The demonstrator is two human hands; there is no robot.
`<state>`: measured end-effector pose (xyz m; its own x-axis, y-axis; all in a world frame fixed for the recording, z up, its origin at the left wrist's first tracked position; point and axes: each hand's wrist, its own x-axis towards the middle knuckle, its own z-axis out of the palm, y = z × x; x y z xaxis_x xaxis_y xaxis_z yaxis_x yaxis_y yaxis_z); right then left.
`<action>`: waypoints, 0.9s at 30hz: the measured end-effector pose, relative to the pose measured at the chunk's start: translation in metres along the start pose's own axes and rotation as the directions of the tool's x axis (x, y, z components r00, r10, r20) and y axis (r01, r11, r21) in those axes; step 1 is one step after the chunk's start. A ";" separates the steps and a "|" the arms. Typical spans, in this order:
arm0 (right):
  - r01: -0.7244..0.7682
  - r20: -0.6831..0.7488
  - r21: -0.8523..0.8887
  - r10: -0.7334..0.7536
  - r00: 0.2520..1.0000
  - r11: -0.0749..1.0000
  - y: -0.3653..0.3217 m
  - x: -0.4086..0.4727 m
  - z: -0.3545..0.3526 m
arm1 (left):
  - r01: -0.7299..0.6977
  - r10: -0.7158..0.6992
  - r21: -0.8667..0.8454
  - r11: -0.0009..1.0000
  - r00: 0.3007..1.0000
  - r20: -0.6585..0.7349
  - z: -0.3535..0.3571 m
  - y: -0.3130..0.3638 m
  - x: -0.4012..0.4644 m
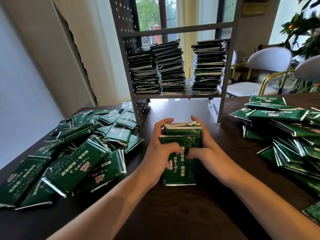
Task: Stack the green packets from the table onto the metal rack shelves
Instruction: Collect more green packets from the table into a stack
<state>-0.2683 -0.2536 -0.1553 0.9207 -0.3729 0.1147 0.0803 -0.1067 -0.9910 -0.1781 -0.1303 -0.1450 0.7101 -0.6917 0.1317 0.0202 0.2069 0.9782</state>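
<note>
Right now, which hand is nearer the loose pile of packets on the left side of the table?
Left. The left hand grips the left edge of the held bundle, just right of that pile. The right hand grips the bundle's far side.

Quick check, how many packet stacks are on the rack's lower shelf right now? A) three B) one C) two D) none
A: three stacks stand on the lower shelf, a left stack touching a taller middle stack, and a right stack set apart by a gap.
</note>
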 end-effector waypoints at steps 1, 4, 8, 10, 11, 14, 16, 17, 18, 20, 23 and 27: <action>0.000 0.009 -0.012 0.000 1.000 1.000 0.000 0.000 0.000 | -0.008 0.008 -0.003 1.000 1.000 0.006 0.001 -0.001 -0.001; 0.001 0.018 -0.025 -0.001 1.000 1.000 -0.001 -0.001 0.001 | -0.037 0.037 -0.014 0.999 0.999 0.014 -0.001 -0.004 0.001; -0.007 0.052 -0.017 0.007 0.999 1.000 0.000 -0.001 0.001 | -0.052 0.049 -0.103 0.993 0.998 -0.029 0.003 -0.014 -0.003; -0.013 0.068 -0.021 0.015 0.998 1.000 0.000 -0.002 0.003 | -0.023 0.012 -0.175 0.984 0.998 -0.067 0.007 -0.021 -0.006; -0.022 0.067 -0.015 0.023 0.997 1.000 0.000 -0.003 0.003 | -0.013 -0.002 -0.179 0.984 0.997 -0.082 0.009 -0.023 -0.006; -0.031 0.043 0.042 0.029 0.999 0.999 -0.001 0.000 0.000 | 0.019 -0.029 -0.084 0.996 0.993 -0.118 0.009 -0.021 -0.003; -0.061 0.027 0.073 0.059 0.998 0.995 -0.002 0.002 -0.001 | 0.069 -0.063 0.038 0.997 0.990 -0.130 0.007 -0.013 -0.001; -0.089 0.012 0.089 0.088 0.996 0.992 0.000 0.004 -0.002 | 0.106 -0.092 0.112 0.988 0.988 -0.126 0.005 -0.010 0.000; -0.119 0.000 0.109 0.120 0.993 0.987 0.001 0.006 -0.003 | 0.148 -0.130 0.173 0.974 0.985 -0.114 0.002 -0.009 0.002; -0.176 -0.013 0.135 0.179 0.984 0.975 0.004 0.009 -0.003 | 0.235 -0.222 0.246 0.940 0.972 -0.076 -0.005 -0.005 0.006; -0.224 0.005 0.150 0.226 0.974 0.963 0.007 0.011 -0.002 | 0.284 -0.271 0.350 0.892 0.959 -0.087 -0.012 0.002 0.007; -0.287 -0.016 0.206 0.296 0.955 0.936 0.011 0.015 -0.005 | 0.123 -0.040 0.721 0.682 0.991 -0.131 -0.026 0.013 0.008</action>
<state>-0.2553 -0.2653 -0.1638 0.8971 -0.4023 -0.1826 -0.1102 0.1966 -0.9743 -0.1537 -0.1151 -0.1351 0.7946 -0.6031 0.0700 -0.4066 -0.4429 0.7991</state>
